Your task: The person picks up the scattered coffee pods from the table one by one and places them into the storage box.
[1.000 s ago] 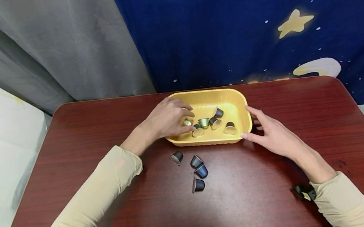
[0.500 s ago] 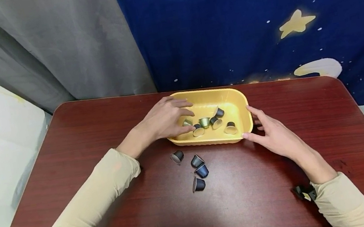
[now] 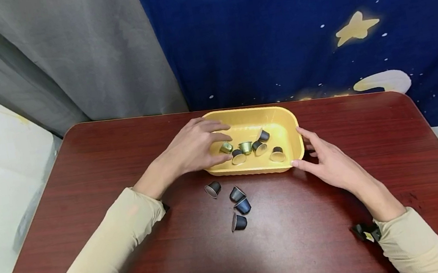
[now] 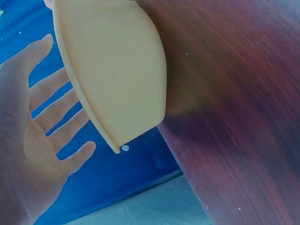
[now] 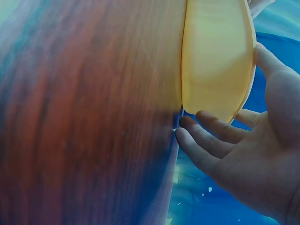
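- Yellow tray point(image 3: 281, 122), centre frame, capsules point(image 3: 245, 148) inside!
- Left hand point(image 3: 190, 146): fingers wide, holding nothing.
- Right hand point(image 3: 330, 162): fingers spread, touching the tray; a lopsided push might skid it, rattling capsules.

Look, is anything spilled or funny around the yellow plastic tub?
Maybe: four small, dark, cup-shaped capsules lie scattered on the reddish-brown wood-grain table, outside the yellow plastic tub, while similar ones lie inside. Nothing looks broken.

It's a curtained indoor spot, exact type unclear, w/ grey drape point(image 3: 89, 52), starry blue curtain point(image 3: 254, 30) & wood-look tbl point(image 3: 305, 247)
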{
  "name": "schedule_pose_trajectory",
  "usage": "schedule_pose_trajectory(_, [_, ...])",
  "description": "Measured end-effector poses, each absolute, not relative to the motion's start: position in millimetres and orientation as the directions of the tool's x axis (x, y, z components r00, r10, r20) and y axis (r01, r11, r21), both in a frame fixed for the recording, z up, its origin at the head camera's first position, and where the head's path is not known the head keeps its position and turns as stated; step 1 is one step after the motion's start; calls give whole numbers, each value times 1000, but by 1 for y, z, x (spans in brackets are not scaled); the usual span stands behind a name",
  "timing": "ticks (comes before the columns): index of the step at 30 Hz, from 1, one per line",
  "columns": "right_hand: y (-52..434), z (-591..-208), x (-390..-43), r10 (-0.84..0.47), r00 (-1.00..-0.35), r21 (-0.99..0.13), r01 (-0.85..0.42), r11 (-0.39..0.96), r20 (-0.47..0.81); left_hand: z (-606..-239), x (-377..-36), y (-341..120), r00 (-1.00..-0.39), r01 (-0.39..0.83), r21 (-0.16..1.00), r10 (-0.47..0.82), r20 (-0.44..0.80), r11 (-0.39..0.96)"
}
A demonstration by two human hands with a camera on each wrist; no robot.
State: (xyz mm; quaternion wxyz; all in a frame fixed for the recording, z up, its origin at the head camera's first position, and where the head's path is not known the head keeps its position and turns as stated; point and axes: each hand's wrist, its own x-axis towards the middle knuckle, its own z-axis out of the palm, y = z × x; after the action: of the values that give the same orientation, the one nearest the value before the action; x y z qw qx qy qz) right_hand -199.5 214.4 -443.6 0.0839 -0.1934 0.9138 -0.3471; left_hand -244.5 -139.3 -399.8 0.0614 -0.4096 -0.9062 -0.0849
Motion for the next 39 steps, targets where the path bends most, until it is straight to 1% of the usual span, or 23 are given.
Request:
schedule_pose_trajectory(11, [214, -442, -199, -405, -913, -648, -287, 706, -37, -395, -233, -145, -625, 779, 138, 739, 250, 612])
schedule_pose_trajectory(17, [214, -442, -199, -417, -908, -653, -295, 697, -35, -395, -227, -146, -628, 777, 152, 733, 261, 611])
schedule_pose_trajectory(25, [215, -442, -198, -414, -909, -647, -293, 704, -40, -398, -221, -150, -611, 790, 166, 735, 294, 590])
schedule_pose_trajectory(34, [216, -443, -200, -422, -905, -641, -295, 709, -50, -398, -212, -154, -608, 791, 176, 726, 320, 586])
schedule_pose_trajectory(39, [216, -442, -201, -427, -903, -635, -299, 712, -54, -398, -206, -156, -613, 788, 179, 724, 315, 589])
